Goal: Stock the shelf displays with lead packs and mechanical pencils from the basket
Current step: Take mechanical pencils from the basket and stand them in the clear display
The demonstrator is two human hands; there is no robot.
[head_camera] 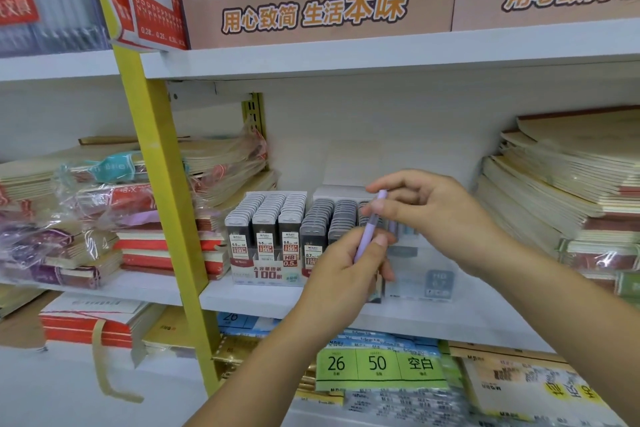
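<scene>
A lilac mechanical pencil (366,232) stands nearly upright in front of the middle shelf. My left hand (341,267) grips its lower barrel. My right hand (426,215) pinches its top end between thumb and fingers. Behind it, two display boxes of lead packs sit side by side: a left box (266,236) filled with 0.5 HB packs and a right box (329,218) filled with grey 0.7 packs, partly hidden by my hands. To their right is a clear pencil display (426,270), where a few pencil tops show. The basket is out of view.
A yellow upright post (166,204) crosses the shelf left of the displays. Wrapped notebook stacks (104,218) lie at the left, and tall notebook piles (568,191) at the right. Brown cartons (311,3) sit on the shelf above. Paper pads (381,364) fill the shelf below.
</scene>
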